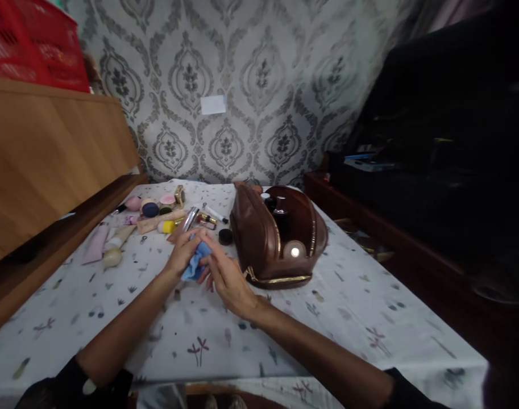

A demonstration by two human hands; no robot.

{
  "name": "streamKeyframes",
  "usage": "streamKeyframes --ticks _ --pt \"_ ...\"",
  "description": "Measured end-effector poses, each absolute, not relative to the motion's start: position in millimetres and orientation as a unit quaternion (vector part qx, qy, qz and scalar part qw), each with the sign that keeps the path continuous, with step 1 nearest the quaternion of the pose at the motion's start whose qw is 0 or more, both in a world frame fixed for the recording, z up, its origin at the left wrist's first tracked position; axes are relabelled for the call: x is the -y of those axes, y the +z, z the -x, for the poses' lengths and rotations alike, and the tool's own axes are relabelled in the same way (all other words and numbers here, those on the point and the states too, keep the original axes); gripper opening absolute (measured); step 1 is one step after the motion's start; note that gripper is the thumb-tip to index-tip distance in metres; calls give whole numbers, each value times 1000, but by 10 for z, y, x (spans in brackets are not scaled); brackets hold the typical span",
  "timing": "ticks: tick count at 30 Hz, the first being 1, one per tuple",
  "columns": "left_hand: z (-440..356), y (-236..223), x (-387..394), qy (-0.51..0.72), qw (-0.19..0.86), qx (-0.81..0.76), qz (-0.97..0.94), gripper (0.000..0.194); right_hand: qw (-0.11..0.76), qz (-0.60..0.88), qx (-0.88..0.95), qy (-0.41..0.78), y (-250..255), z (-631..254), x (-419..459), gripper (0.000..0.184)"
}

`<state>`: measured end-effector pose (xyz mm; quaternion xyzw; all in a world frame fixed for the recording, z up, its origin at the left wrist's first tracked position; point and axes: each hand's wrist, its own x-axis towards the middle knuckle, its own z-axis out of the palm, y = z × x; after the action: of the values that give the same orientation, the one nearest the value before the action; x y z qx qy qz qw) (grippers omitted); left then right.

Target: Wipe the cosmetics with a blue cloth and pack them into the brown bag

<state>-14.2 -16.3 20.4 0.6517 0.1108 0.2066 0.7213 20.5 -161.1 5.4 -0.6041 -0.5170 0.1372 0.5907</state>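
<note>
A crumpled blue cloth [194, 266] is bunched between my two hands above the table. My left hand [183, 251] curls round its left side, and my right hand [230, 279] closes on it from the right, the fingertips meeting at the top. Whether something small is inside the cloth is hidden. Just beyond my fingers a silver-capped tube [190, 219] points away; I cannot tell whether it touches them. To the right of my hands stands a brown makeup bag [254, 227], unzipped, with several items inside. A black round lid or jar [225, 237] lies between hands and bag.
Several cosmetics spread over the left of the table, among them a pink tube [96, 243], a yellow-capped bottle [166, 227] and a dark blue sponge [150, 209]. A wooden panel [58, 136] borders the left side. The patterned tablecloth [165, 341] covers the table.
</note>
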Motion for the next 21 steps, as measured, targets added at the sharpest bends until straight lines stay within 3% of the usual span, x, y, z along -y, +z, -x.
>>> streamKeyframes --ticks 7,14,17,21 --pt "198 -33 -174 282 764 -231 -532 52 655 542 448 278 -202 -277 1316 72" --pt "155 -96 -279 300 754 -242 -533 53 710 449 376 392 -286 -401 1297 100" --pt "204 -86 -239 320 686 -230 -611 49 717 449 335 416 -288 -431 1317 106" --pt "292 13 -104 281 480 -81 -827 35 716 452 310 432 -311 -440 1337 106"
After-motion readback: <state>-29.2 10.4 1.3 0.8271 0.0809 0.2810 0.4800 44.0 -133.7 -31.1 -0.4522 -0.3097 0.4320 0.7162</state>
